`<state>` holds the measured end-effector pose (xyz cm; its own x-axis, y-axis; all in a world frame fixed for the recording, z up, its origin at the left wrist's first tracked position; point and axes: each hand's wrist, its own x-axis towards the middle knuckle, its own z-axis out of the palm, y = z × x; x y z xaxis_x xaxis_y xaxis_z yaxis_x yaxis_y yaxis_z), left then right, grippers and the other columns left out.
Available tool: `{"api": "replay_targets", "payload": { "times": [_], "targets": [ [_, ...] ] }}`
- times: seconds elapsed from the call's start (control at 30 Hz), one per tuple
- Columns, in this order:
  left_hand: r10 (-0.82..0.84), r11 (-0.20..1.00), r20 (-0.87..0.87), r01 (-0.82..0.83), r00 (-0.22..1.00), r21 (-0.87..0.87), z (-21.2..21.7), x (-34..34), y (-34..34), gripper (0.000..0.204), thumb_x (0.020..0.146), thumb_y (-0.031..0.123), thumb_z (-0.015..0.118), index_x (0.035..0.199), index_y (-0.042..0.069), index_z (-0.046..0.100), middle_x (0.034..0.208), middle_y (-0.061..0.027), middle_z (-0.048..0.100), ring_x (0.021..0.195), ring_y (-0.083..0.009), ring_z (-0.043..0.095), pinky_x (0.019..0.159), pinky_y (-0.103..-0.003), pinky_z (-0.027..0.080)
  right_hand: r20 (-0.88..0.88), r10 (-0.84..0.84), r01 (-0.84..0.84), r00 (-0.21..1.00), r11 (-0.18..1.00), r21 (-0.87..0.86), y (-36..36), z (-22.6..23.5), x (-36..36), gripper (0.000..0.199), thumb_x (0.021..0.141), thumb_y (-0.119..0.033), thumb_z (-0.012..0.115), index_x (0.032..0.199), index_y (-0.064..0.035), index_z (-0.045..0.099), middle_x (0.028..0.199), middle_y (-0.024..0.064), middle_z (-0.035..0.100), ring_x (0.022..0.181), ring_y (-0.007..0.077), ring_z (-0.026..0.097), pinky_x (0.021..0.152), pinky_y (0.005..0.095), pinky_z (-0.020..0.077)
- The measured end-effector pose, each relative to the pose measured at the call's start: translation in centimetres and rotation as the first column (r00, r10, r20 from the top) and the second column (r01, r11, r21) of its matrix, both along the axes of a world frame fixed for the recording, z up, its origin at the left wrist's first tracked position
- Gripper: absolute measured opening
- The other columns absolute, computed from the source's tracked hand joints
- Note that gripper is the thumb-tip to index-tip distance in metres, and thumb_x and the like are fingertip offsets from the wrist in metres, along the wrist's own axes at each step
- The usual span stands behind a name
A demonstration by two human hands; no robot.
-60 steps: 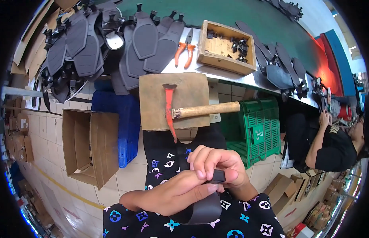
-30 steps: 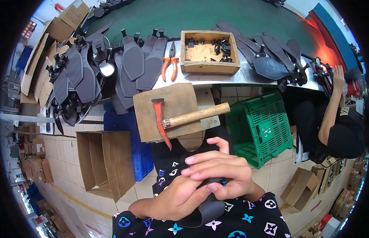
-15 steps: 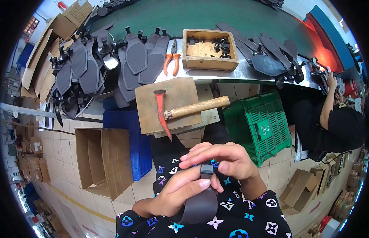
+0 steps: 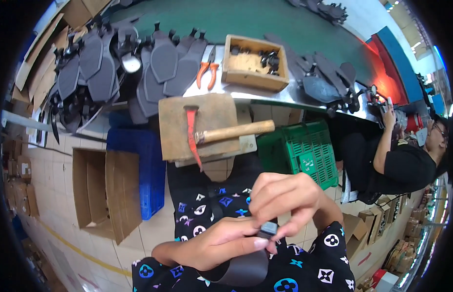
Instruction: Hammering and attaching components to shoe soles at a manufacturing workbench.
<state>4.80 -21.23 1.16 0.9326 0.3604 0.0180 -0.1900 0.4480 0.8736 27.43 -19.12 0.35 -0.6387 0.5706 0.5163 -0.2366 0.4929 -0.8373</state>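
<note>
Low in front of my body I hold a dark brown shoe sole point(image 4: 246, 270) with a small heel; its squared heel end point(image 4: 269, 228) points up. My left hand point(image 4: 214, 242) is closed round it, thumb lying along the heel's near side. The right hand point(image 4: 288, 198) has its fingers curled over the heel end, thumb and fingertips touching it from the far and right sides. Part of the sole is hidden under my left hand. Beyond my hands, a hammer point(image 4: 236, 131) with a red head and wooden handle lies on a worn brown board point(image 4: 214, 109).
Orange-handled pliers point(image 4: 207, 73) and a wooden box point(image 4: 253, 80) of small black pieces are on the bench. Piles of heeled soles point(image 4: 164, 59) flank them. A green crate point(image 4: 309, 151), a blue crate point(image 4: 151, 180) and a cardboard box point(image 4: 122, 194) stand below. A co-worker point(image 4: 402, 168) sits at right.
My right hand has gone from spread above the heel to curled fingers on it. The heel end has shifted right and down. The whole view has swung slightly, moving the bench things left.
</note>
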Motion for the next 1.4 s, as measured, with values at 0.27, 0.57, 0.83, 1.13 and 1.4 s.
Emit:
{"api": "replay_targets", "payload": {
  "times": [0.27,0.57,0.83,1.13,1.4],
  "targets": [
    [0.776,-0.16,0.371,-0.411,0.509,0.898,-2.5,6.5,6.0,0.065,0.088,0.032,0.071,0.138,0.0,0.045,0.144,-0.0165,0.049,0.142,-0.0409,0.034,0.114,-0.057,0.024,-0.023,-0.426,0.238,0.904,0.548,-0.802,-5.5,-5.5,1.9,0.042,0.097,-0.013,0.063,0.134,0.0017,0.05,0.121,0.0101,0.063,0.11,0.0154,0.06,0.094,0.0308,0.0483],
    [0.526,0.416,0.098,-0.356,0.845,0.837,-4.0,12.7,5.8,0.05,0.098,0.019,0.059,0.139,-0.003,0.043,0.15,-0.0228,0.038,0.143,-0.0409,0.031,0.117,-0.047,0.025,0.087,-0.982,0.708,0.17,0.06,-0.703,-8.3,-14.6,18.4,0.031,0.097,-0.012,0.062,0.123,0.0019,0.054,0.101,0.007,0.068,0.085,0.0123,0.064,0.078,0.026,0.0518],
    [0.634,0.533,-0.087,-0.353,0.769,0.769,-3.8,9.7,6.2,0.042,0.096,0.015,0.059,0.133,-0.002,0.051,0.144,-0.0215,0.047,0.139,-0.0392,0.039,0.115,-0.045,0.03,0.148,-0.957,0.96,-0.249,-0.224,0.169,7.4,-8.7,20.9,0.036,0.096,-0.018,0.059,0.126,0.0007,0.057,0.113,0.02,0.067,0.099,0.0328,0.067,0.085,0.0393,0.0536],
    [0.728,0.113,0.171,-0.362,0.664,0.925,-0.6,6.1,7.2,0.033,0.1,0.016,0.058,0.127,-0.003,0.057,0.142,-0.0202,0.047,0.121,-0.0308,0.055,0.096,-0.038,0.047,0.12,-0.985,0.696,-0.121,0.002,0.718,25.7,-4.2,19.3,0.006,0.078,-0.004,0.06,0.082,-0.0008,0.057,0.096,0.0172,0.057,0.094,0.0392,0.062,0.08,0.0471,0.0525],
    [0.893,-0.194,0.37,-0.525,0.255,0.829,3.7,4.0,13.6,0.054,0.089,0.019,0.069,0.134,0.002,0.045,0.133,-0.0219,0.055,0.119,-0.0374,0.057,0.112,-0.047,0.033,-0.219,-0.599,0.278,0.771,0.007,0.961,11.1,9.8,0.7,0.035,0.073,-0.013,0.071,0.106,-0.0074,0.062,0.119,0.0112,0.058,0.102,0.0236,0.059,0.09,0.0335,0.0517]
  ]
}}
